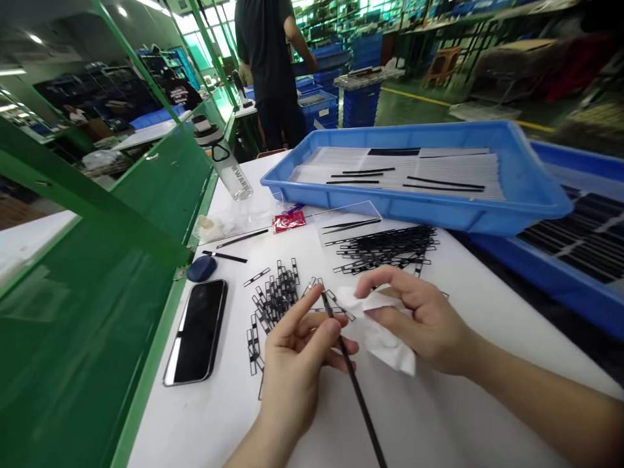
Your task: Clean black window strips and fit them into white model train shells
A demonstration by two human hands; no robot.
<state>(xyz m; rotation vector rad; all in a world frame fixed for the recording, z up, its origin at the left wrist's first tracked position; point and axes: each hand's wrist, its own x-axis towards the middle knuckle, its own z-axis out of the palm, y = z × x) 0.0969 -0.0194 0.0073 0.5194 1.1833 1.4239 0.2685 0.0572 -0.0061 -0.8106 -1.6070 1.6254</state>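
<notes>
Right forearm (550, 416) comes in from the lower right corner, left forearm (253, 452) from the bottom edge. Left hand (292, 370) grips long black tweezers (353, 377) between thumb and fingers, tips up, the other end running off the bottom of the view. Can't tell if the tips hold anything. Right hand (419, 318) is closed in a pinch on a crumpled white wipe (380, 331), which lies just beside the tweezer tips.

Small black frame pieces (273, 302) sit in a loose heap on the white tabletop (195, 435), left of the tips, with a few more right around them. A second, bigger tangle of black frame pieces (385, 250) lies further out, by a clear plastic sheet (346, 218). So plenty of pieces are out on the tabletop, none visibly sorted.

Beyond them, a blue plastic tray (390, 208) holds stacked white sheets (404, 172) with black strips on top. A second blue tray (550, 279) at right holds rows of black strips (575, 240). Left side: a phone (197, 331), a dark blue oval case (202, 268), a red packet (288, 221), a water bottle (227, 162), green shelving (97, 273). A person (270, 65) stands in the background.
</notes>
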